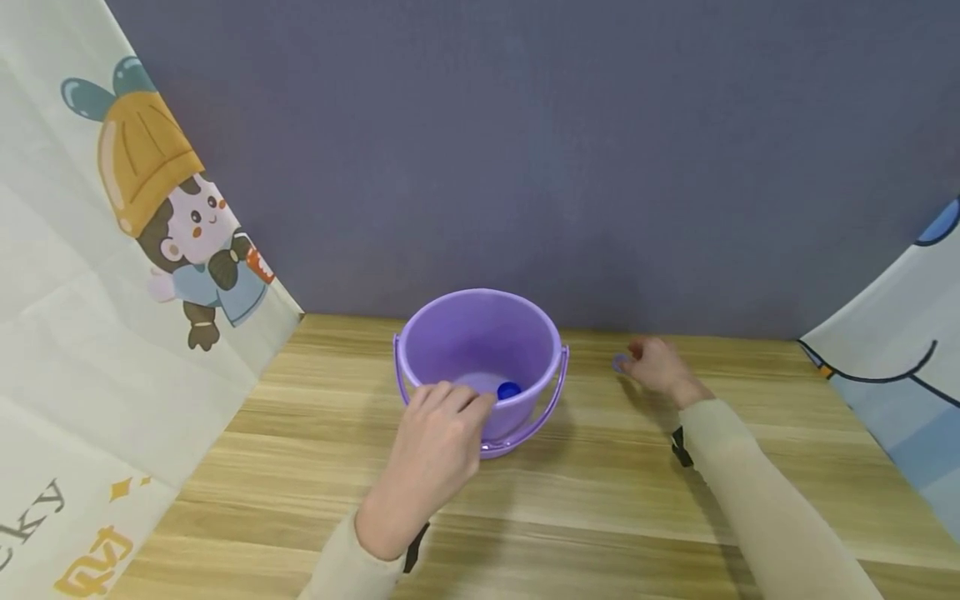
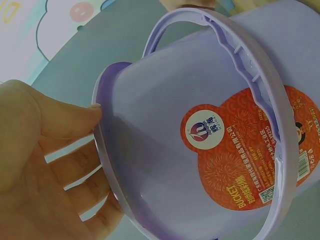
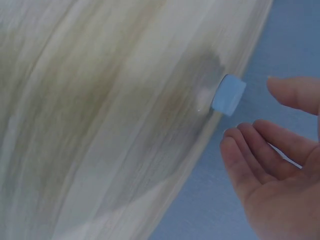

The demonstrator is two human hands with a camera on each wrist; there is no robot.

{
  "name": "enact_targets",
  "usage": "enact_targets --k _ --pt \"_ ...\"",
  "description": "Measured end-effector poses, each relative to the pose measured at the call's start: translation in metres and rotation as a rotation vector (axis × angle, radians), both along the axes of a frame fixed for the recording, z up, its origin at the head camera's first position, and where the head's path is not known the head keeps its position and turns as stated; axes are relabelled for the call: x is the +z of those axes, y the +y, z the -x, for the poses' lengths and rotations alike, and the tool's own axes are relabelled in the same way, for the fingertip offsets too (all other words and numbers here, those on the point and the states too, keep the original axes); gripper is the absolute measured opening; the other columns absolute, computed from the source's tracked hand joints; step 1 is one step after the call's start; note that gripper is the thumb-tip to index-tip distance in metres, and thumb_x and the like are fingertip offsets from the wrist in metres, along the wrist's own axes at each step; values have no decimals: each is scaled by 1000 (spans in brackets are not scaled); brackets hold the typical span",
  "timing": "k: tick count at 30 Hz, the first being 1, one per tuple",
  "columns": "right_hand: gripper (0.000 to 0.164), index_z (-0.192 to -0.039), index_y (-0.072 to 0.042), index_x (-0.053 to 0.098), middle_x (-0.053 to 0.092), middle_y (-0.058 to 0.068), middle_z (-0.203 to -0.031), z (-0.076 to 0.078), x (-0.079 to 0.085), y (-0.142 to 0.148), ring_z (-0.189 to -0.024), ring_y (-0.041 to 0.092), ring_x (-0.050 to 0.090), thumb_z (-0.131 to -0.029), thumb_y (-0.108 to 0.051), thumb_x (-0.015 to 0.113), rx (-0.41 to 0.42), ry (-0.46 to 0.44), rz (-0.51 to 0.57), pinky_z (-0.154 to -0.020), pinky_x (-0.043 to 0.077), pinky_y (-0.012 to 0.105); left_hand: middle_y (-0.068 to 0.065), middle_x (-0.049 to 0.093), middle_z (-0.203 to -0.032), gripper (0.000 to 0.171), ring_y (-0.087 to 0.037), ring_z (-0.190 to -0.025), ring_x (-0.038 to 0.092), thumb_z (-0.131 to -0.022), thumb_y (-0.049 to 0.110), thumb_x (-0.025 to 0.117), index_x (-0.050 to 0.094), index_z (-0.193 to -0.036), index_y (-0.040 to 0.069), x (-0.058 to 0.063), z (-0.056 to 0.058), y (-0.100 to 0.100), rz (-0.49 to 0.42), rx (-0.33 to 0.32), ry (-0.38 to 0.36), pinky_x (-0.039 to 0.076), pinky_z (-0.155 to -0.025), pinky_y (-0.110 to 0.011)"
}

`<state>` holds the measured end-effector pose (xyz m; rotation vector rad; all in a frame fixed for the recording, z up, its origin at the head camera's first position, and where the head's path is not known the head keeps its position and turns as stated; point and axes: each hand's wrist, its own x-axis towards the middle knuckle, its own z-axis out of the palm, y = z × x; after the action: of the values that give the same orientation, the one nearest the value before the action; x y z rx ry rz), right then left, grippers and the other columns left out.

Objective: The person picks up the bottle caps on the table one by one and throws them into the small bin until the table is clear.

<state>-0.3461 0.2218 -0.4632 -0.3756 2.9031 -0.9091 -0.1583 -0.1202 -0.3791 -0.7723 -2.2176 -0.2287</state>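
A purple plastic bucket (image 1: 480, 337) stands upright on the table, its handle hanging down at the front. My left hand (image 1: 438, 442) grips the near rim; in the left wrist view the thumb lies on the outside and the fingers pass behind the rim (image 2: 106, 150). Inside the bucket, on its bottom, lies a dark blue round piece like a bottle cap (image 1: 508, 390). To the right of the bucket, my right hand (image 1: 660, 367) is beside a light blue bottle cap (image 3: 229, 95) on the table. Thumb and fingers are apart there, with the cap just beyond the fingertips.
The wood-grain table (image 1: 322, 475) ends at a grey-blue backdrop (image 1: 525, 167). Printed cloths hang at the left (image 1: 67, 250) and right (image 1: 915, 350). A red label (image 2: 235, 160) is stuck on the bucket's side.
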Motion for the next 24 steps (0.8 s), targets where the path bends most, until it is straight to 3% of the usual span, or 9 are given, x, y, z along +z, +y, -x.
enact_targets --k 7,14,24 --pt "61 -138 17 46 55 38 -128 7 -7 4 -117 51 56 -98 -25 64 -2 -28 -38 -101 43 64 -3 71 -89 22 -23 -77 61 -85 3 62 76 -101 9 -1 0 1 4 5 -10 48 -74 -38" --pt "58 -134 18 50 68 29 -107 12 -13 7 -100 40 65 -100 -27 63 2 -44 -74 -97 46 63 -3 71 -89 22 -23 -77 61 -85 3 62 76 -101 9 -1 0 0 3 8 -10 48 -75 -38" --pt "53 -131 18 53 53 40 -132 15 -15 3 -119 53 54 -100 -25 60 14 -28 -144 -98 46 63 -3 71 -88 23 -23 -77 61 -84 2 62 76 -100 9 -1 0 1 6 4 1 48 -75 -38"
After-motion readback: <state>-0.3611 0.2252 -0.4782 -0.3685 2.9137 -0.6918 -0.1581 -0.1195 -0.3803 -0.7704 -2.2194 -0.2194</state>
